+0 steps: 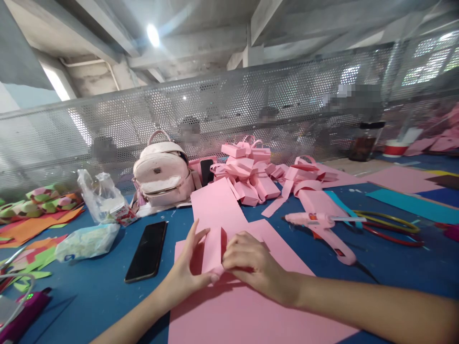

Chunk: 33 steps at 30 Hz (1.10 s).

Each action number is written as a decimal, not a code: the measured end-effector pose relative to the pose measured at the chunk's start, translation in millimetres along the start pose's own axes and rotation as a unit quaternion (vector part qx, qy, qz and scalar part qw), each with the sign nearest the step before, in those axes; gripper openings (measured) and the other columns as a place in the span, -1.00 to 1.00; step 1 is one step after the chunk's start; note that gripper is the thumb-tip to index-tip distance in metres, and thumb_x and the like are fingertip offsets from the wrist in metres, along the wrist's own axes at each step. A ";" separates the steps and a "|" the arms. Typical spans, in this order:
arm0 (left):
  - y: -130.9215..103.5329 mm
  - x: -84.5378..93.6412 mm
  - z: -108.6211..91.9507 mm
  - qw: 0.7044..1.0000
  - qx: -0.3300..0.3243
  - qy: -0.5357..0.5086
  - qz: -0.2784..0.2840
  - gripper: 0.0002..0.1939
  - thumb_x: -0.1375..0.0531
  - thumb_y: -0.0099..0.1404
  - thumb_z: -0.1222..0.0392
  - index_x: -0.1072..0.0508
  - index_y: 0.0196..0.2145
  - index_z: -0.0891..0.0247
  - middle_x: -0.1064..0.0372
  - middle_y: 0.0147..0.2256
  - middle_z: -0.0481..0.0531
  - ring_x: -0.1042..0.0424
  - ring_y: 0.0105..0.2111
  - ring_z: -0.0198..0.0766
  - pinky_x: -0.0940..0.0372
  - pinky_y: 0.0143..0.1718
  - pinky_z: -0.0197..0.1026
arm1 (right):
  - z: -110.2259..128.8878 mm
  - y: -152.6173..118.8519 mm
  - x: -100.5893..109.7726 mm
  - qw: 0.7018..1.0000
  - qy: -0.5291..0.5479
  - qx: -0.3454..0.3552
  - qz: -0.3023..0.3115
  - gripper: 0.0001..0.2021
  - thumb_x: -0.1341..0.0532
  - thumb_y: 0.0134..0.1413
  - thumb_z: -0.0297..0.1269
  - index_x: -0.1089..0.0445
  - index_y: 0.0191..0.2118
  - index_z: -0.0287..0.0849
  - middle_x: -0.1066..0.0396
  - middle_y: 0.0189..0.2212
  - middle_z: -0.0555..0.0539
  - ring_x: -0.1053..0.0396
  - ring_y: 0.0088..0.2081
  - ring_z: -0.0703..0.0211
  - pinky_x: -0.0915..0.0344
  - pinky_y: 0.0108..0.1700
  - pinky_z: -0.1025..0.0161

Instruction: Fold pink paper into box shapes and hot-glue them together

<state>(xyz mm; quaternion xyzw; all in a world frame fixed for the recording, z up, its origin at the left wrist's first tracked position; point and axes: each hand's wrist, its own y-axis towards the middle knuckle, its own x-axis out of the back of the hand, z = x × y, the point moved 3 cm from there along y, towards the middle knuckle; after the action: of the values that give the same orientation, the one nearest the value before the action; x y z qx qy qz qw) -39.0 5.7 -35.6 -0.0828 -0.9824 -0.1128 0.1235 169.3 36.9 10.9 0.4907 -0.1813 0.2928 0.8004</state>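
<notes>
A small folded pink paper box (212,252) stands between my two hands, over large pink paper sheets (229,317). My left hand (191,263) grips it from the left, with the thumb at its near end and the fingers along the far side. On the right, my right hand (251,263) is closed with curled fingers against the box's right side. Part of the box is hidden behind those fingers. A pink glue gun (322,229) lies to the right of my right hand, and a black phone (147,251) rests left of my left hand.
A pile of pink paper boxes (247,167) sits behind the sheets, beside a pale backpack (163,172). At left are a plastic bag (102,193), a tissue pack (88,241) and coloured paper scraps (39,258). A perforated metal screen (215,114) closes the far side.
</notes>
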 end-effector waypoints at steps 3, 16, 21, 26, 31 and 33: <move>1.6 1.1 1.6 1.000 -0.005 -0.008 0.001 0.24 -0.42 0.16 -0.17 0.32 0.48 0.07 -0.08 0.34 0.30 -0.07 0.37 0.18 0.14 0.40 0.27 | 0.2 -1.1 -1.2 1.000 0.010 -0.005 0.008 -0.74 -0.16 0.43 -0.15 -0.56 -0.21 -0.09 -0.54 -0.37 -0.03 -0.39 -0.25 0.14 -0.23 -0.08 0.13; 5.1 14.2 -11.0 0.992 0.039 -0.074 -0.095 -0.22 -0.09 0.43 -0.27 -0.01 0.42 0.13 -0.22 0.31 0.20 -0.20 0.34 0.05 -0.04 0.37 0.06 | 1.6 -2.5 1.0 0.998 -0.054 -0.014 -0.013 -0.77 -0.22 0.37 -0.11 -0.36 0.06 -0.03 -0.48 -0.02 -0.09 -0.33 0.05 -0.01 -0.13 0.14 0.05; 5.0 13.0 -11.4 0.998 0.019 0.000 -0.066 -0.31 -0.15 0.37 -0.30 -0.28 0.30 0.13 -0.22 0.33 0.17 -0.10 0.38 0.12 0.09 0.41 0.13 | -5.5 -4.4 0.4 0.997 -0.052 -0.053 -0.021 -0.80 -0.23 0.36 -0.21 -0.38 0.05 -0.03 -0.48 -0.03 -0.09 -0.35 0.03 0.00 -0.19 0.12 0.06; 3.8 8.7 -12.2 0.999 -0.002 0.025 -0.026 -0.28 -0.20 0.35 -0.27 -0.27 0.33 0.11 -0.16 0.37 0.18 -0.09 0.39 0.14 0.08 0.41 0.16 | -9.6 -3.6 -0.4 0.997 -0.022 -0.074 -0.026 -0.89 -0.21 0.36 -0.32 -0.48 -0.09 -0.05 -0.56 -0.12 -0.06 -0.42 -0.04 0.04 -0.23 0.07 0.08; 0.4 5.3 -22.0 0.991 -0.062 0.121 -0.021 -0.34 -0.32 0.31 -0.14 -0.34 0.30 0.00 0.00 0.44 0.14 0.06 0.44 0.18 0.09 0.41 0.22 | -9.8 -2.3 -1.1 0.996 -0.010 -0.076 -0.034 -0.81 -0.17 0.41 -0.25 -0.53 -0.20 -0.07 -0.61 -0.23 -0.06 -0.46 -0.12 0.05 -0.27 0.02 0.07; -0.8 5.3 -27.2 0.981 -0.098 0.163 -0.036 -0.41 -0.35 0.30 -0.08 -0.40 0.25 -0.04 -0.10 0.40 0.14 -0.07 0.40 0.18 -0.01 0.37 0.22 | -10.7 -2.8 -1.4 0.996 -0.003 -0.080 -0.037 -0.78 -0.16 0.42 -0.20 -0.54 -0.19 -0.07 -0.62 -0.23 -0.07 -0.47 -0.12 0.04 -0.29 0.01 0.07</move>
<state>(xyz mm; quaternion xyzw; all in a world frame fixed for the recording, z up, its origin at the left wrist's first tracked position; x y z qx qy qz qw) -38.2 -1.0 -8.8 -0.0401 -0.9357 -0.2245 0.2690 170.1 45.1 3.3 0.4319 -0.1883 0.2462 0.8470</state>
